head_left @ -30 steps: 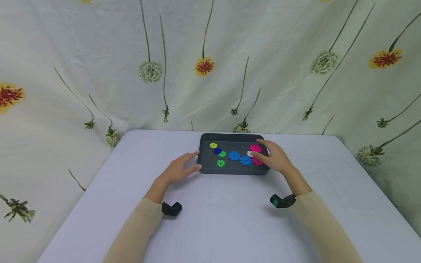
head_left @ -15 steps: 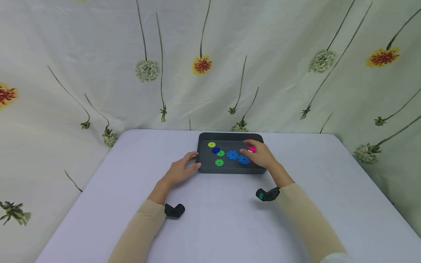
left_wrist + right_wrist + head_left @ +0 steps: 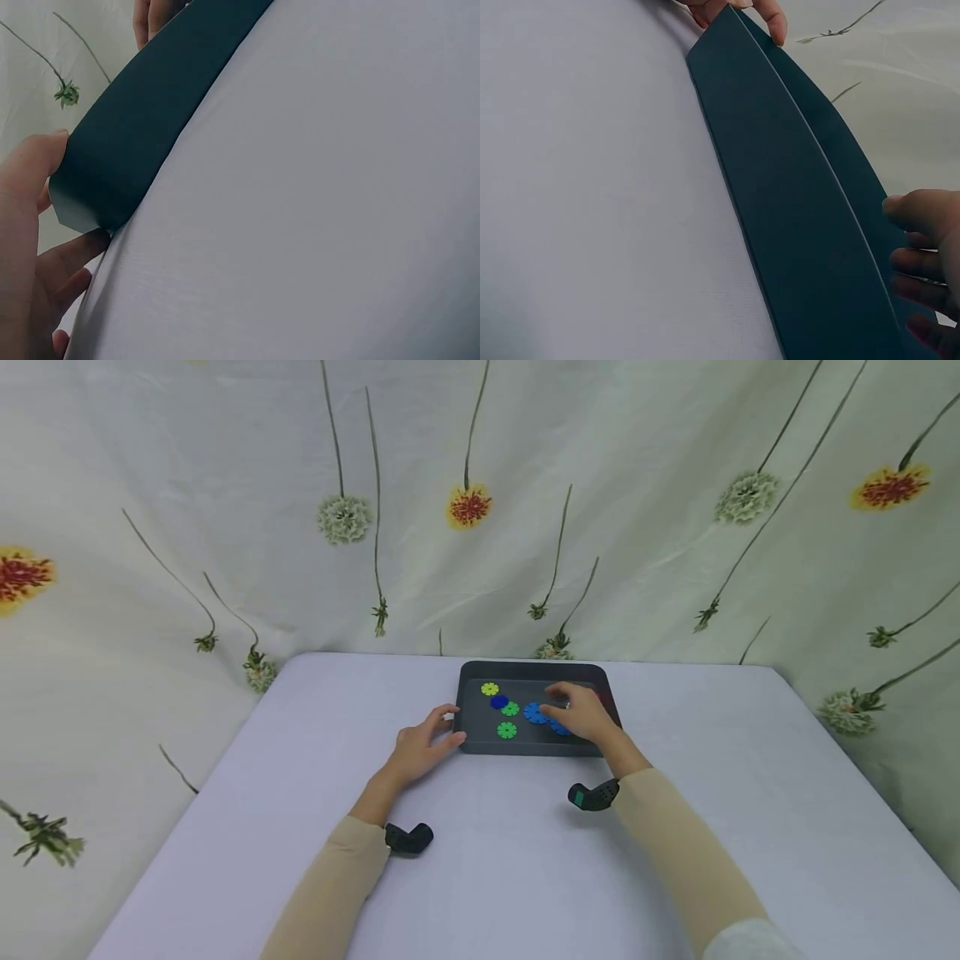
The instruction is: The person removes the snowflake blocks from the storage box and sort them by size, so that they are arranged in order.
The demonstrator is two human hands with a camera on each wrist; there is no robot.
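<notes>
My left hand (image 3: 420,750) holds the left end of a dark grey tray (image 3: 470,727). In the left wrist view its thumb lies at the tray's rim and its fingers at the lower corner. My right hand (image 3: 587,714) hovers over the tray's right half, thumb and index finger apart, with nothing seen gripped. Notched plastic discs lie in the tray: a yellow disc (image 3: 490,689), a dark blue disc (image 3: 499,702), two green discs (image 3: 507,730) and two larger blue discs (image 3: 535,712). My right hand covers most of the pink and white discs.
The tray stands near the far edge of a table with a white cloth (image 3: 495,843). A curtain printed with flowers (image 3: 637,527) hangs behind it. Dark wrist cameras (image 3: 409,838) sit on both forearms.
My right hand has moved left from the tray's right edge to above the larger blue discs, now covering most of the pink ones. My left hand has stayed at the tray's left end.
</notes>
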